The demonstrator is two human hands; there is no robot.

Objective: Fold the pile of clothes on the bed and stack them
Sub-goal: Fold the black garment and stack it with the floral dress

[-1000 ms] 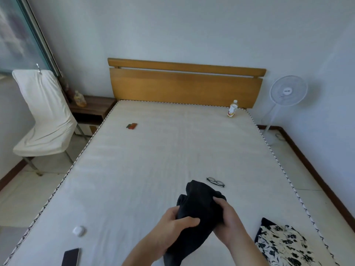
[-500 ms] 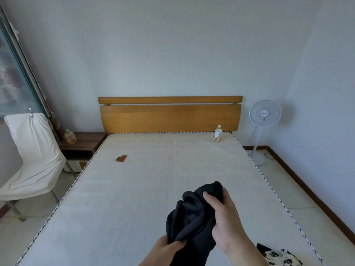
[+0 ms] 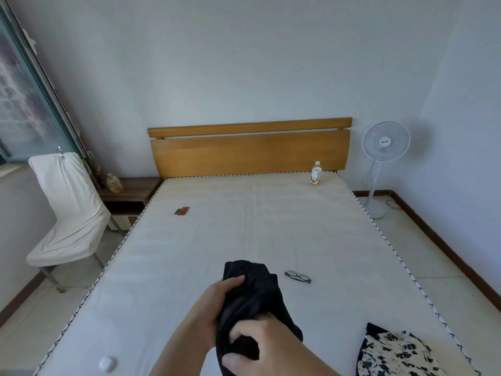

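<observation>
Head view: my left hand (image 3: 217, 308) and right hand (image 3: 265, 346) clamp their fingers on the bunched black garment (image 3: 252, 297), lifted above the bed (image 3: 244, 226) near the glasses (image 3: 297, 276), probably to find an edge.

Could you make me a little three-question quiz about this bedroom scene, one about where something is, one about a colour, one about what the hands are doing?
1. Where does the bottle stand?
A. on the bed by the headboard
B. on the chair
C. on the floor

2. What colour is the garment in the hands?
A. white
B. black
C. red

3. What are the hands doing?
A. resting flat on the bed
B. both gripping the garment
C. holding the glasses

Answers: 1 A, it stands at the bed's far right corner. 2 B, the cloth is plain black. 3 B, the left hand and right hand curl around it; the glasses lie apart.
</observation>
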